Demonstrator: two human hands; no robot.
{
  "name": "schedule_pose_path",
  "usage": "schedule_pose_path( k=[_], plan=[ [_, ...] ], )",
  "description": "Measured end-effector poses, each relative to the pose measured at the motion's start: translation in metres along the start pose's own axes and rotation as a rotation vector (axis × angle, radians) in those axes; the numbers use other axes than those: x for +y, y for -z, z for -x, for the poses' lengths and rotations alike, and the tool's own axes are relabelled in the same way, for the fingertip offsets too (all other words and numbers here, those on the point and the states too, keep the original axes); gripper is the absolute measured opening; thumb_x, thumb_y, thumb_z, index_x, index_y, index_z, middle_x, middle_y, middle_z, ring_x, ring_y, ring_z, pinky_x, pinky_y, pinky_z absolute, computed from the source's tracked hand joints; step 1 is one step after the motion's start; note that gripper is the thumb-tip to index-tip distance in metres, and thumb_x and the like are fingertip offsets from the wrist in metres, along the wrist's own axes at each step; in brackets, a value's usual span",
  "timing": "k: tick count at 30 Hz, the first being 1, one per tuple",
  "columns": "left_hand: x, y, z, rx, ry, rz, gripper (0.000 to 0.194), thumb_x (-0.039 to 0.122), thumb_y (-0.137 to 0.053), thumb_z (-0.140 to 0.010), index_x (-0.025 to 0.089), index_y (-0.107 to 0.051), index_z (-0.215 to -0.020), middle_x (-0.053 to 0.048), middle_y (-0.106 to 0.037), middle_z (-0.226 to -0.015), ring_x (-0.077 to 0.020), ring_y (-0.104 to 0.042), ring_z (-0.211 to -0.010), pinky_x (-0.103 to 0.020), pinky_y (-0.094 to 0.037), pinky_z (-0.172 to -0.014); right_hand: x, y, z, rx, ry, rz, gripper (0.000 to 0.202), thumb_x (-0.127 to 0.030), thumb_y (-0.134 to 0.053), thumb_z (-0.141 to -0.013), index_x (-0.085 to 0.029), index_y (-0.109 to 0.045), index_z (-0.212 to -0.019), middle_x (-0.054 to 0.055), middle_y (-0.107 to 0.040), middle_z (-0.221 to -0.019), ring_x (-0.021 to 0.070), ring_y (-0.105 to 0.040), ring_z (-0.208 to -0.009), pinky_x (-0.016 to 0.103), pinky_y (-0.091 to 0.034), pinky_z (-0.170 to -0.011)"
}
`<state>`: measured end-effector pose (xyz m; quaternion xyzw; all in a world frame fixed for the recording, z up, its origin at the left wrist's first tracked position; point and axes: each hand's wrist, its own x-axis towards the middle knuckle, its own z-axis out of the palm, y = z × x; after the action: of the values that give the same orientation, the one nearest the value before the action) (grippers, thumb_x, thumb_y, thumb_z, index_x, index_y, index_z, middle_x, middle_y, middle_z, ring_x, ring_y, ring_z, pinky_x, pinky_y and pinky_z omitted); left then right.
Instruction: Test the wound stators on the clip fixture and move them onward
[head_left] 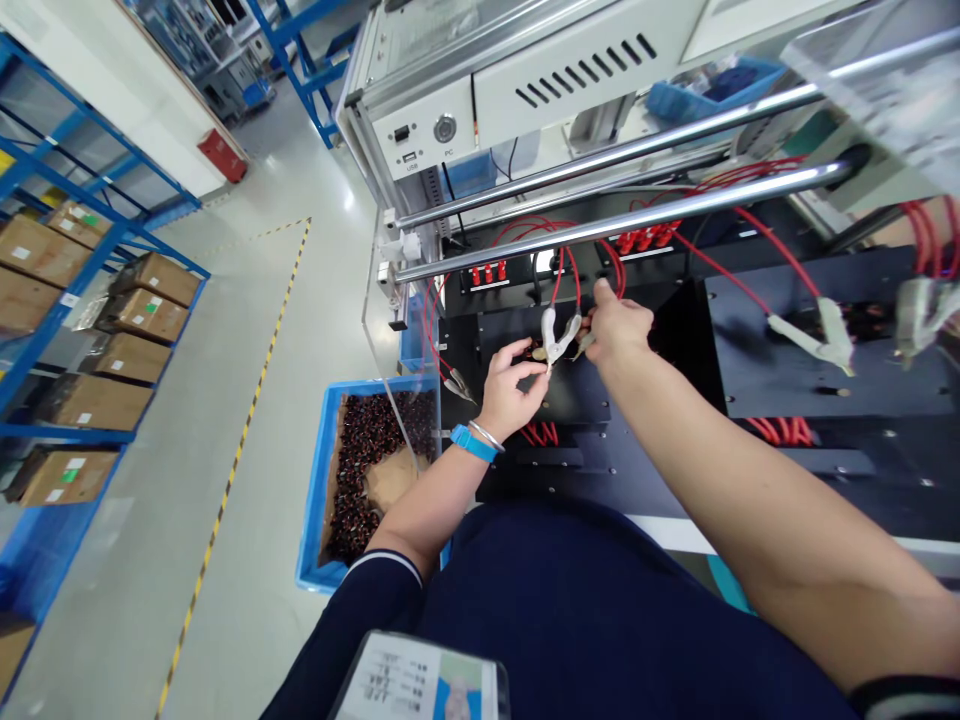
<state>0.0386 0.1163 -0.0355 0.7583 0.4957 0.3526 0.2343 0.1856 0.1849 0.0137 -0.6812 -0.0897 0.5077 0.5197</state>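
Two bare hands work close together at a white clip (553, 350) with red wires, which sits over the black panel (487, 335) between them. The left hand (514, 392) has its thumb and forefinger partly open, bent towards each other, the thumb at the clip's lower tip; whether they pinch anything is too small to tell. The right hand (619, 325) is mostly curled, its fingertips at the clip's right side beside a second pale clip (586, 345); how firmly they grip either clip cannot be told.

More white clips (825, 340) on red wires rest over the panel to the right, and small metal clips (457, 385) lie near its left edge. Beyond the hands run two metal rods (622, 227), with red connectors (649, 238) behind the nearer one, below a white machine housing (570, 75). On the floor side, a blue bin (306, 540) holds many small dark parts (360, 450) and a piece of brown paper (394, 478). Cardboard boxes (105, 400) stand on blue shelving (56, 432) at far left
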Motion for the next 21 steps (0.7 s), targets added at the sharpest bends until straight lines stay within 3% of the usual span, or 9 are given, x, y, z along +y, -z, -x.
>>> schedule_pose_path(
  k=[6, 10, 12, 14, 15, 17, 19, 21],
  plan=[
    [-0.003, -0.005, 0.0, 0.039, -0.039, 0.06, 0.011, 0.024, -0.062, -0.085, 0.017, -0.07, -0.085, -0.013, -0.06, -0.125, -0.0218, -0.059, -0.114, -0.042, -0.049, -0.102, 0.005, -0.007, 0.001, 0.092, -0.063, -0.089, 0.031, -0.029, -0.061, -0.092, -0.021, -0.037, -0.074, -0.005, -0.044, -0.058, 0.0088, -0.045, -0.055, 0.021, -0.04, -0.048],
    [-0.004, 0.006, 0.011, 0.097, -0.055, 0.158, 0.019, 0.019, -0.064, -0.078, 0.018, -0.067, -0.097, -0.014, -0.059, -0.126, -0.0234, -0.058, -0.117, -0.042, -0.047, -0.104, 0.017, 0.002, -0.01, 0.077, 0.053, -0.057, 0.022, -0.024, -0.067, -0.086, -0.015, -0.047, -0.084, 0.0, -0.053, -0.075, 0.0098, -0.05, -0.066, 0.027, -0.047, -0.065],
    [-0.008, 0.016, 0.023, 0.221, 0.038, 0.122, 0.027, 0.018, -0.065, -0.076, 0.019, -0.064, -0.103, -0.014, -0.058, -0.125, -0.0236, -0.057, -0.118, -0.043, -0.046, -0.105, 0.025, 0.016, -0.015, 0.134, 0.257, 0.051, 0.031, -0.02, -0.074, -0.077, -0.011, -0.052, -0.097, 0.007, -0.057, -0.092, 0.0127, -0.054, -0.081, 0.031, -0.048, -0.081],
    [-0.015, 0.024, 0.037, 0.397, 0.236, 0.058, 0.036, 0.02, -0.066, -0.075, 0.018, -0.059, -0.11, -0.015, -0.057, -0.126, -0.0242, -0.055, -0.12, -0.043, -0.045, -0.104, 0.033, 0.033, -0.015, 0.157, 0.611, 0.225, 0.042, -0.019, -0.075, -0.072, -0.009, -0.055, -0.108, 0.014, -0.056, -0.11, 0.0187, -0.054, -0.1, 0.035, -0.043, -0.094],
    [-0.02, 0.026, 0.043, 0.466, 0.358, 0.042, 0.044, 0.022, -0.068, -0.074, 0.017, -0.056, -0.116, -0.016, -0.056, -0.128, -0.0247, -0.055, -0.122, -0.042, -0.044, -0.104, 0.037, 0.04, -0.012, 0.104, 0.825, 0.323, 0.04, -0.021, -0.073, -0.073, -0.01, -0.058, -0.108, 0.016, -0.055, -0.114, 0.0213, -0.053, -0.106, 0.037, -0.042, -0.097],
    [-0.031, 0.024, 0.051, 0.533, 0.599, 0.083, 0.06, 0.026, -0.074, -0.071, 0.015, -0.049, -0.126, -0.018, -0.053, -0.133, -0.0252, -0.055, -0.122, -0.041, -0.044, -0.103, 0.043, 0.051, -0.003, -0.121, 1.183, 0.503, 0.024, -0.025, -0.064, -0.08, -0.013, -0.064, -0.1, 0.015, -0.059, -0.114, 0.025, -0.053, -0.112, 0.042, -0.042, -0.097],
    [-0.042, 0.018, 0.054, 0.52, 0.794, 0.228, 0.06, 0.025, -0.076, -0.07, 0.014, -0.051, -0.123, -0.018, -0.059, -0.127, -0.0236, -0.061, -0.114, -0.038, -0.047, -0.099, 0.05, 0.056, 0.009, -0.328, 1.377, 0.68, 0.013, -0.025, -0.058, -0.083, -0.017, -0.067, -0.088, 0.011, -0.062, -0.113, 0.0274, -0.052, -0.116, 0.046, -0.04, -0.098],
    [-0.05, 0.012, 0.052, 0.492, 0.906, 0.364, 0.038, 0.023, -0.073, -0.073, 0.012, -0.059, -0.106, -0.013, -0.068, -0.108, -0.0202, -0.066, -0.098, -0.036, -0.05, -0.093, 0.057, 0.056, 0.02, -0.395, 1.472, 0.848, 0.013, -0.022, -0.057, -0.085, -0.019, -0.069, -0.081, 0.008, -0.062, -0.12, 0.0303, -0.047, -0.124, 0.05, -0.036, -0.099]
  ],
)
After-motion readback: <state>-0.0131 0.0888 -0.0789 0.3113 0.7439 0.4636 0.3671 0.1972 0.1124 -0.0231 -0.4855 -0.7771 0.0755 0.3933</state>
